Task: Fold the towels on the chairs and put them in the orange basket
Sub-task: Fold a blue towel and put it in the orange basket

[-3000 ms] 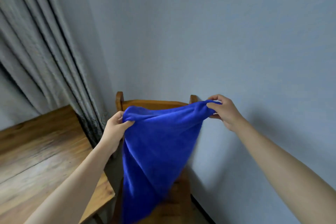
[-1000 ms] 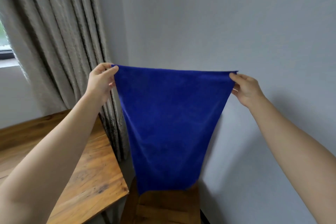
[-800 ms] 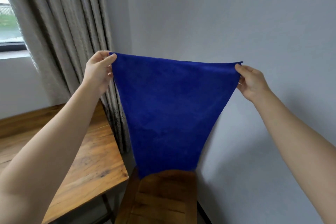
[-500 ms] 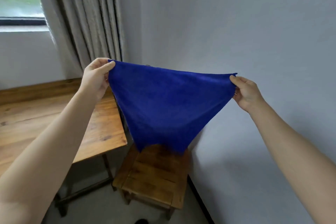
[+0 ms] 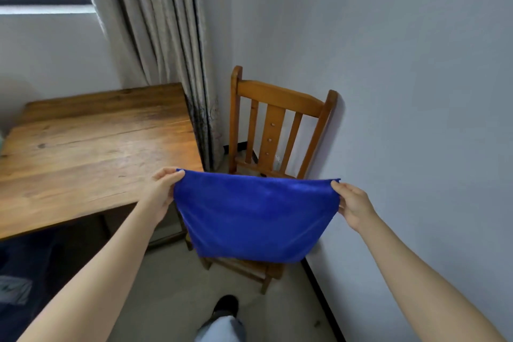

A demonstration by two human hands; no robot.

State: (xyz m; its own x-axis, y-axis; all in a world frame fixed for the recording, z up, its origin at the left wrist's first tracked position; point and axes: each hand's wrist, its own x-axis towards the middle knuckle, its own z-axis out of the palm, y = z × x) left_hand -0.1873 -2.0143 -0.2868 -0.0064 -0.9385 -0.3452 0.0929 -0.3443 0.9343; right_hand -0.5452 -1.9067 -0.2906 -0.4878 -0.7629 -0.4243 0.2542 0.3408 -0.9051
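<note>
Grey wall corner behind; left hand (image 5: 159,194) and right hand (image 5: 354,208) are each pinching a top corner of the blue towel (image 5: 254,216), which is hanging stretched over the chair (image 5: 280,119). Folding looks barely started; basket not showing. Table (image 5: 88,147) and curtain (image 5: 166,50) are standing close left.

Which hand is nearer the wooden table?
Left. The left hand hangs at the table corner; the right hand is across the blue towel, by the wall.
</note>
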